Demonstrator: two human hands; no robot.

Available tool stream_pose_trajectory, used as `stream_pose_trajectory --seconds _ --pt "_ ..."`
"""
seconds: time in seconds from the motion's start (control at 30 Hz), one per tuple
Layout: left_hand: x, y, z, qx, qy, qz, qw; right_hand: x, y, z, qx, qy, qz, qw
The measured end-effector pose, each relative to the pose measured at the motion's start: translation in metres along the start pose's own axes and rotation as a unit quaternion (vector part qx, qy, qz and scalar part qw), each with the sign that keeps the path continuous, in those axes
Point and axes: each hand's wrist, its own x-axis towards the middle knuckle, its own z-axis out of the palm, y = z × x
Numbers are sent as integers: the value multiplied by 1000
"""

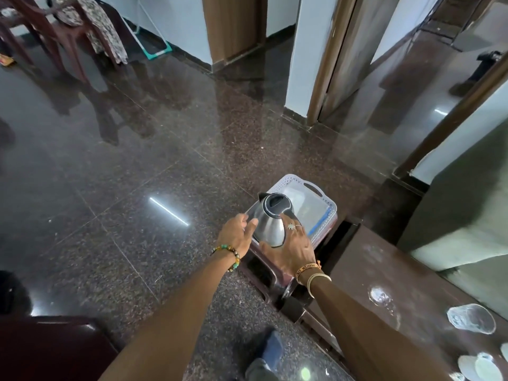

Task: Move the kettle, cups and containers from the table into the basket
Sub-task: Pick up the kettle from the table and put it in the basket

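A steel kettle with a black lid and handle hangs tilted over the near end of a white perforated plastic basket. My right hand grips its black handle and lower side. My left hand is beside the kettle's left flank with fingers relaxed, its fingertips at the steel wall. The basket stands on a dark stool on the floor and holds a flat clear container with a blue edge. Clear glass cups and a small glass sit on the brown table at right.
Polished dark granite floor fills the left and centre. A dark chair seat is at the bottom left, more chairs at the top left. A grey cabinet stands behind the table. My foot is on the floor below.
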Motion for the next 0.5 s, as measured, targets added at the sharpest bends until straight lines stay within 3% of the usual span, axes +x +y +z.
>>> stream_pose_trajectory --seconds 0.23,0.5 --pt "46 -4 39 5 -17 -11 1000 34 40 2 27 17 57 998" --pt "98 -17 72 -103 31 -63 992 57 78 30 101 -1 185 978"
